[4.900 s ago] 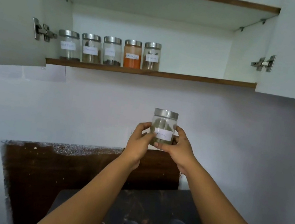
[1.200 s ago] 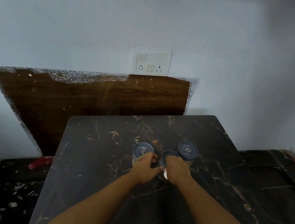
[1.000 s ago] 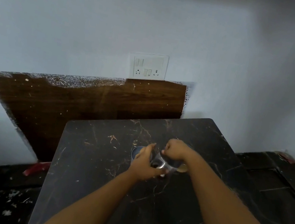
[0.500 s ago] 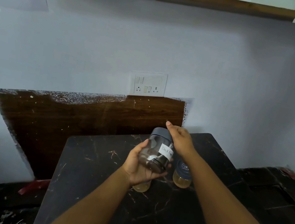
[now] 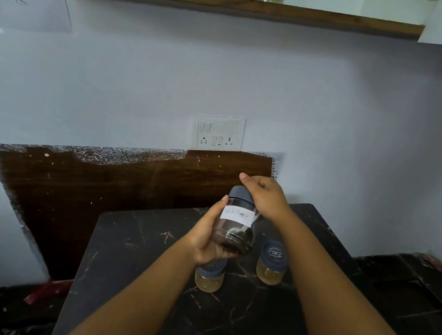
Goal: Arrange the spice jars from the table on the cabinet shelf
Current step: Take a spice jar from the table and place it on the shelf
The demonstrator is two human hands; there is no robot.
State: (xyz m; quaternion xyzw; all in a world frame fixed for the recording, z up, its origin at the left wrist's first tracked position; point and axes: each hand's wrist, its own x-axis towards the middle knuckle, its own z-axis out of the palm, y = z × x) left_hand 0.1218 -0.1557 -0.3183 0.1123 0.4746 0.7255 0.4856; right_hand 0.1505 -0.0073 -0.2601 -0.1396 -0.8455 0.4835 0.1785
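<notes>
Head view: both hands [image 5: 209,238] grip round glass jar [image 5: 237,222].

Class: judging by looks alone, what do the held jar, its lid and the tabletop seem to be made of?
Held jar: clear glass or plastic; its dark contents show through.
Lid: matte grey-blue, probably plastic; no metallic shine.
Tabletop: glossy black, marble-like; pale veins, possibly laminate.
</notes>
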